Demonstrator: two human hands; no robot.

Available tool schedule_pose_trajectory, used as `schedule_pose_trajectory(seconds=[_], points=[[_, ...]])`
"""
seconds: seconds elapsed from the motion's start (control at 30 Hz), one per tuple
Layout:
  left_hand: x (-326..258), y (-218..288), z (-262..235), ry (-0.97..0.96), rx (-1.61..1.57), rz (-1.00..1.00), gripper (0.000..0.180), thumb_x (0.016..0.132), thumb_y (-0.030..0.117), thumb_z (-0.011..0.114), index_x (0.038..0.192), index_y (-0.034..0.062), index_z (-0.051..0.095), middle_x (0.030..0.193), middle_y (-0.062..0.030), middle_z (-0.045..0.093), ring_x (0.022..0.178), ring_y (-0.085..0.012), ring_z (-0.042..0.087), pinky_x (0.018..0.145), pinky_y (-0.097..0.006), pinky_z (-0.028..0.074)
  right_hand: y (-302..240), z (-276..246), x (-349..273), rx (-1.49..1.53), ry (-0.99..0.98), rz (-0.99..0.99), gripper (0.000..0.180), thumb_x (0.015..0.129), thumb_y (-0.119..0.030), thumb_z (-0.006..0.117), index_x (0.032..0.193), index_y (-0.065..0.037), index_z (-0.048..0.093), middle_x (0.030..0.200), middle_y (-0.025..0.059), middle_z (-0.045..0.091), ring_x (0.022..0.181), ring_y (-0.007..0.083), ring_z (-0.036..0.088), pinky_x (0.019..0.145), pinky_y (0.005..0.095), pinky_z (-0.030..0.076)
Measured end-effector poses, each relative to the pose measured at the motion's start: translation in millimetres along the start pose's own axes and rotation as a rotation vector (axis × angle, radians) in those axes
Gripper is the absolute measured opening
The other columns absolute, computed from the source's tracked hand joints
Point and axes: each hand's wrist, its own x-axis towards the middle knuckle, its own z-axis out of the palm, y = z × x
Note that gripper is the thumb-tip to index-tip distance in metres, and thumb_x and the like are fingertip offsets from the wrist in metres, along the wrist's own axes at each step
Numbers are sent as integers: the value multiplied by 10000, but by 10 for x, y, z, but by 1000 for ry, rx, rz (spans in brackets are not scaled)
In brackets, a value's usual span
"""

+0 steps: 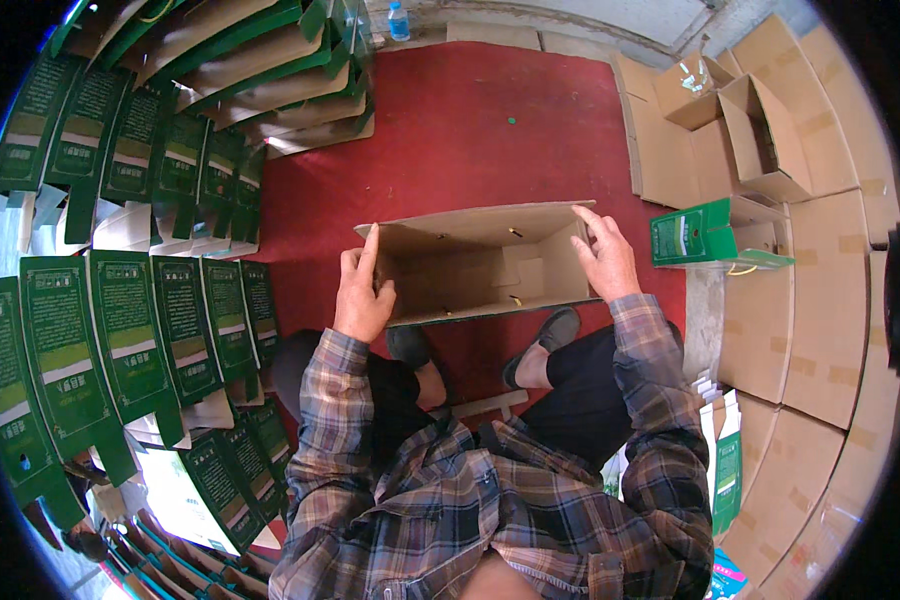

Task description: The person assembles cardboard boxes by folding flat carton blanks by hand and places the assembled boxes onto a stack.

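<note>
I hold a partly folded cardboard carton (pixel 480 262) in front of me, its brown inside facing up and its flaps raised. My left hand (pixel 362 292) grips its left end, index finger stretched along the edge. My right hand (pixel 604 255) grips the right end wall. The carton hovers over the red carpet (pixel 470 140), just beyond my feet in dark shoes (pixel 545 338). I sit with plaid sleeves reaching forward.
Stacks of flat green printed cartons (pixel 130 330) fill the left side, with more leaning at the top left (pixel 260 70). Brown cardboard boxes (pixel 770 140) line the right. A finished green box (pixel 715 235) lies at the right. A water bottle (pixel 398 20) stands far back.
</note>
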Motion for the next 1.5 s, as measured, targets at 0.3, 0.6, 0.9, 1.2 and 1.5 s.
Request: schedule_pose_trajectory(seconds=[0.3,0.6,0.9,1.2,1.5], points=[[-9,-95,25,-317,-313,-226,904,708,217,759,1435,143,227,1145,-139,418,980,-251,470,867,-386,470,269,165,81,417,-347,152,442,823,-131,631,1225,-59,459,922,114,610,751,175,598,690,331,489],[-93,-319,-15,-621,-368,-99,931,671,403,777,1413,129,287,1382,-197,362,1233,-294,403,929,-418,433,362,181,164,468,-570,285,506,890,-233,541,1337,-47,392,1074,152,601,965,208,580,731,336,492],[51,-265,264,-53,102,-124,504,711,221,731,1175,97,579,988,-141,598,934,-312,559,808,-384,459,316,120,47,-130,-146,-19,343,774,-254,658,1070,-90,601,1064,119,586,1049,307,513,872,419,424],[-69,-63,479,-87,346,193,440,680,192,727,1089,96,598,1061,-111,518,989,-313,483,812,-412,416,40,309,-339,-472,-332,-240,847,556,-178,816,1294,-101,409,1288,110,428,1223,282,366,958,471,338],[-189,94,562,-189,556,175,840,502,231,834,1252,161,461,1178,-83,447,1126,-303,413,970,-509,298,-4,331,-318,-502,-258,-340,658,601,-145,759,1195,-75,484,1118,78,483,1113,252,430,940,505,337]])
